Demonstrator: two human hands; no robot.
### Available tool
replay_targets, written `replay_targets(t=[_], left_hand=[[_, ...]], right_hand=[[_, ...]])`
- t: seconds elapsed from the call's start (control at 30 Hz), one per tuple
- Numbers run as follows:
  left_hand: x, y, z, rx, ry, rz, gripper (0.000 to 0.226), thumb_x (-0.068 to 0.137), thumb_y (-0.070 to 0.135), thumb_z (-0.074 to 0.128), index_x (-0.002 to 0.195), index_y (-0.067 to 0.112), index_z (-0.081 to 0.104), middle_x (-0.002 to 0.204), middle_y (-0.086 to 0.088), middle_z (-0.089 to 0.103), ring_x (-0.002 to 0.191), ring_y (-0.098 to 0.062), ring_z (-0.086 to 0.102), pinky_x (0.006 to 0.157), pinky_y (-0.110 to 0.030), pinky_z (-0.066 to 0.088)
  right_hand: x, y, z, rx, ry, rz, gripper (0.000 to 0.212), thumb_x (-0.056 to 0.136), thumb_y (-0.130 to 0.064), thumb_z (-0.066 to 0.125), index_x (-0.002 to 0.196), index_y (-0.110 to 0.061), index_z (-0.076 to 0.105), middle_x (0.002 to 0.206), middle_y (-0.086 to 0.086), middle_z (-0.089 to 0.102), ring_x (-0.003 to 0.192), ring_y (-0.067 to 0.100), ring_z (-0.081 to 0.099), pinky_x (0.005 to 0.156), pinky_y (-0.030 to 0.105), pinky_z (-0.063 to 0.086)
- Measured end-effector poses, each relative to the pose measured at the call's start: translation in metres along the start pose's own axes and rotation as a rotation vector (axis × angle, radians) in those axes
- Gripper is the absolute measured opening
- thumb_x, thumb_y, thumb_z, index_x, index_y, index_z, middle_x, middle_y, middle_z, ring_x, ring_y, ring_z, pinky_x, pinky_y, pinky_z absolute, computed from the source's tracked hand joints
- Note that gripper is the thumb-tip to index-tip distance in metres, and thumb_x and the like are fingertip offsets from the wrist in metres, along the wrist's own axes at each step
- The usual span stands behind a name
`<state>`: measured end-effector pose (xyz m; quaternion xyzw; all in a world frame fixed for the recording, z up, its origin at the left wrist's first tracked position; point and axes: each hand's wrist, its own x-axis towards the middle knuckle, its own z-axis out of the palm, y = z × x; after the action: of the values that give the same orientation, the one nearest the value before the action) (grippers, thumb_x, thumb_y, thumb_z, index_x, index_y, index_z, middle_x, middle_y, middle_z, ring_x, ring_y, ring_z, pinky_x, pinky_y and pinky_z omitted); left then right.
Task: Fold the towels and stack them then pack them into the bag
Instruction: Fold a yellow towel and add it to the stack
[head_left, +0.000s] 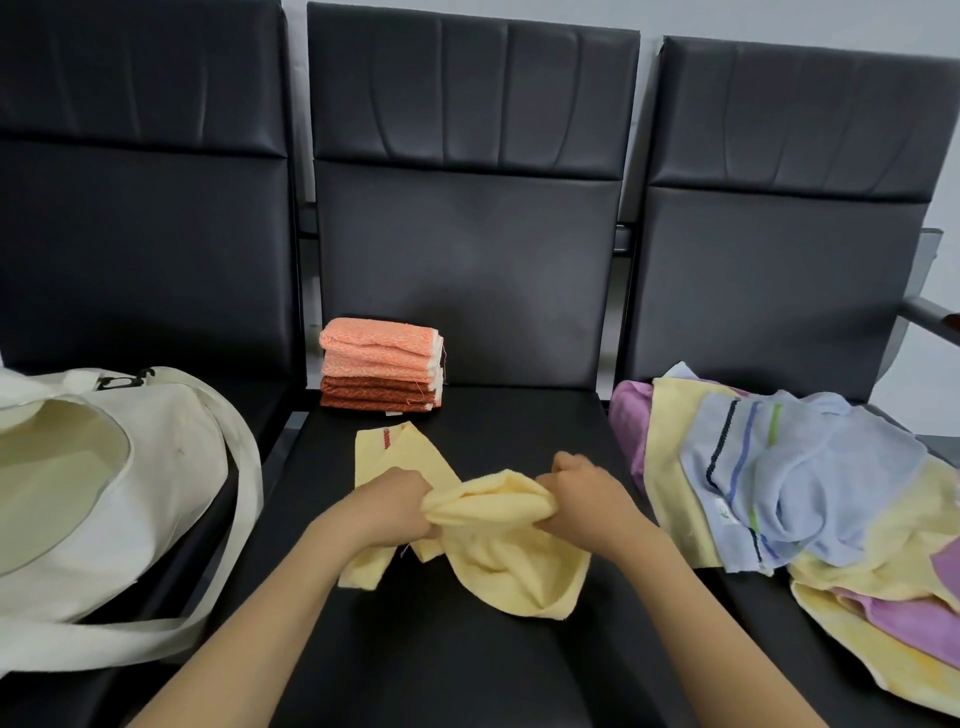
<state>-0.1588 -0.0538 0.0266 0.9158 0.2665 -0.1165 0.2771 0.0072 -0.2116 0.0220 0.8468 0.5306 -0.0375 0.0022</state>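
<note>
We grip a bunched yellow towel (501, 540) with our left hand (397, 506) and right hand (584, 496) over the middle seat (467, 670). A stack of folded orange towels (382, 364) stands at its back left corner. The cream tote bag (161, 467) lies on the left seat (262, 402), loose towels (810, 483) on the right seat (753, 629).

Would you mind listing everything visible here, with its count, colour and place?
seats: three, black, side by side across the view
tote bag: one, cream, on the left seat, mouth open
folded stack: one, light orange towels over rust ones, back left of the middle seat
yellow towel: one, pale yellow, bunched at the front of the middle seat
unfolded pile: one heap, yellow, purple and striped pale blue, on the right seat
left hand: one, grips the yellow towel's left end
right hand: one, grips its right end
</note>
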Motion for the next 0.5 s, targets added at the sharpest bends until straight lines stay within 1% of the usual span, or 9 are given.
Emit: replay_targets(t=[0.03, 0.1, 0.17, 0.2, 0.23, 0.27, 0.33, 0.4, 0.5], left_hand=[[0.000, 0.002, 0.001, -0.031, 0.028, 0.021, 0.016, 0.086, 0.026, 0.062, 0.073, 0.017, 0.061, 0.081, 0.004, 0.057, 0.078, -0.014, 0.055, 0.062, -0.022, 0.038], [-0.005, 0.003, 0.001, -0.204, 0.040, 0.099, 0.011, 0.091, 0.026, 0.058, 0.093, 0.019, 0.066, 0.095, 0.007, 0.059, 0.088, -0.009, 0.054, 0.071, -0.020, 0.039], [-0.010, 0.006, 0.002, -0.438, 0.021, 0.144, 0.025, 0.094, 0.028, 0.056, 0.117, 0.036, 0.059, 0.113, 0.017, 0.060, 0.107, -0.002, 0.054, 0.088, -0.021, 0.043], [-0.011, 0.008, 0.003, -0.537, 0.021, 0.162, 0.030, 0.094, 0.029, 0.055, 0.122, 0.039, 0.056, 0.117, 0.019, 0.060, 0.112, -0.002, 0.054, 0.094, -0.024, 0.044], [-0.012, 0.011, 0.003, -0.614, 0.036, 0.182, 0.031, 0.094, 0.029, 0.056, 0.123, 0.040, 0.056, 0.117, 0.019, 0.062, 0.112, -0.001, 0.056, 0.096, -0.025, 0.045], [-0.011, 0.013, 0.003, -0.671, 0.057, 0.196, 0.028, 0.094, 0.028, 0.056, 0.120, 0.038, 0.058, 0.114, 0.018, 0.064, 0.109, -0.001, 0.058, 0.094, -0.026, 0.047], [-0.012, 0.018, 0.001, -0.769, 0.098, 0.203, 0.023, 0.095, 0.024, 0.056, 0.114, 0.035, 0.061, 0.109, 0.014, 0.067, 0.104, -0.003, 0.062, 0.088, -0.025, 0.051], [-0.013, 0.019, -0.003, -0.828, 0.120, 0.198, 0.024, 0.096, 0.022, 0.055, 0.116, 0.033, 0.060, 0.110, 0.012, 0.066, 0.104, -0.005, 0.063, 0.089, -0.027, 0.051], [-0.014, 0.011, -0.010, -0.764, 0.145, 0.169, 0.030, 0.092, 0.023, 0.062, 0.119, 0.032, 0.055, 0.112, 0.013, 0.061, 0.106, -0.005, 0.058, 0.088, -0.026, 0.049]], right_hand=[[0.001, 0.001, 0.003, -0.102, 0.029, -0.008, 0.028, 0.089, -0.039, 0.052, 0.109, -0.023, 0.064, 0.116, -0.001, 0.046, 0.115, 0.021, 0.043, 0.089, 0.033, 0.036], [0.002, 0.005, 0.008, -0.181, -0.009, -0.015, 0.035, 0.088, -0.041, 0.054, 0.117, -0.023, 0.063, 0.136, 0.000, 0.041, 0.130, 0.022, 0.031, 0.105, 0.036, 0.028], [0.002, 0.005, 0.013, -0.098, -0.099, -0.052, 0.048, 0.084, -0.047, 0.060, 0.125, -0.023, 0.058, 0.143, -0.001, 0.039, 0.139, 0.020, 0.024, 0.114, 0.040, 0.019], [0.001, 0.002, 0.014, 0.003, -0.120, -0.072, 0.052, 0.080, -0.049, 0.064, 0.125, -0.025, 0.055, 0.139, -0.002, 0.045, 0.137, 0.019, 0.027, 0.116, 0.041, 0.018], [0.000, -0.002, 0.013, 0.151, -0.128, -0.083, 0.050, 0.076, -0.047, 0.069, 0.119, -0.027, 0.055, 0.130, -0.004, 0.052, 0.131, 0.017, 0.037, 0.114, 0.041, 0.023], [-0.002, -0.005, 0.011, 0.326, -0.135, -0.090, 0.043, 0.074, -0.044, 0.073, 0.110, -0.028, 0.056, 0.117, -0.006, 0.059, 0.119, 0.015, 0.048, 0.108, 0.038, 0.032], [-0.005, -0.009, 0.005, 0.602, -0.178, -0.073, 0.028, 0.075, -0.036, 0.076, 0.096, -0.028, 0.060, 0.097, -0.009, 0.063, 0.095, 0.009, 0.058, 0.088, 0.029, 0.047], [-0.006, -0.006, 0.001, 0.697, -0.178, -0.047, 0.019, 0.078, -0.034, 0.074, 0.089, -0.030, 0.059, 0.096, -0.009, 0.062, 0.090, 0.007, 0.058, 0.079, 0.024, 0.048], [-0.005, 0.002, -0.003, 0.920, -0.158, -0.021, 0.024, 0.086, -0.025, 0.066, 0.108, -0.032, 0.061, 0.111, -0.011, 0.063, 0.103, 0.006, 0.059, 0.087, 0.025, 0.047]])
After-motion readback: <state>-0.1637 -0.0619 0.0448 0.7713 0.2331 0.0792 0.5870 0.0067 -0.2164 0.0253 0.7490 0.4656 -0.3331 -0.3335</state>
